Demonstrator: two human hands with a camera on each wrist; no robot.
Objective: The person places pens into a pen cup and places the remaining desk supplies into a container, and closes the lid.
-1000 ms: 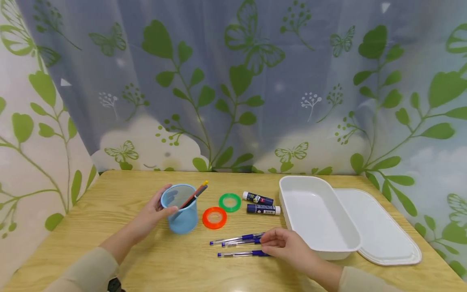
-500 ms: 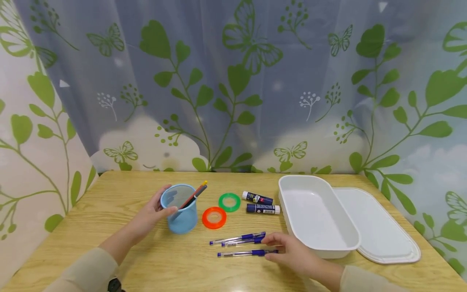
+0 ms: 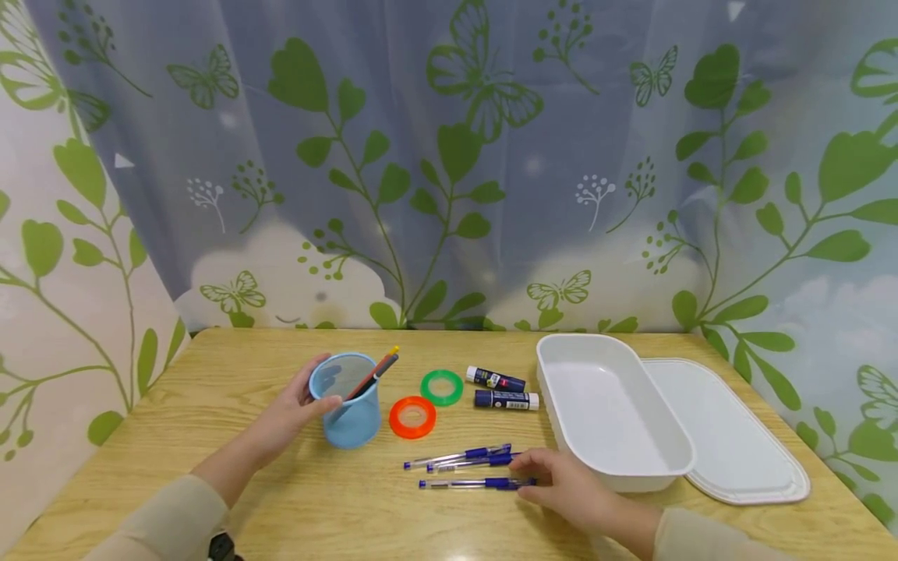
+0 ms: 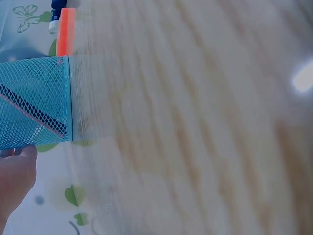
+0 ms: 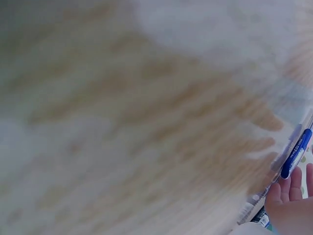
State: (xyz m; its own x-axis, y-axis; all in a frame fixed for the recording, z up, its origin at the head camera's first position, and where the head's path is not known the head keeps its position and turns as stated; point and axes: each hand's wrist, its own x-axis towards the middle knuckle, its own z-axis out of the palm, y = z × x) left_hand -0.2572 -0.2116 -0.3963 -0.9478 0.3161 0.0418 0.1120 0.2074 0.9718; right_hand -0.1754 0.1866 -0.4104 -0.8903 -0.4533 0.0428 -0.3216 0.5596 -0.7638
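Note:
My left hand (image 3: 291, 409) grips a blue mesh pen cup (image 3: 353, 427) from its left side, thumb over the near rim; the cup stands upright on the table. A red and a dark pencil (image 3: 374, 375) lean in it. In the left wrist view the mesh cup (image 4: 34, 105) shows beside the thumb. My right hand (image 3: 564, 487) is at the right ends of three clear pens with blue grips, its fingertips by the front pen (image 3: 477, 484) and the middle pen (image 3: 466, 464). The back pen (image 3: 456, 456) lies just behind. In the right wrist view the fingers look extended beside a blue-gripped pen (image 5: 297, 153).
A green tape roll (image 3: 442, 372) and a red one (image 3: 412, 435) lie right of the cup. Two glue sticks, one dark blue (image 3: 507, 400) and one behind it (image 3: 495, 379), lie further right. A white tray (image 3: 610, 413) overlaps a white lid (image 3: 744, 452). A patterned curtain hangs behind the table.
My right hand has drawn slightly right, uncovering more of the pens' right ends, and its fingers have spread a little. My left hand and the cup have stayed in place.

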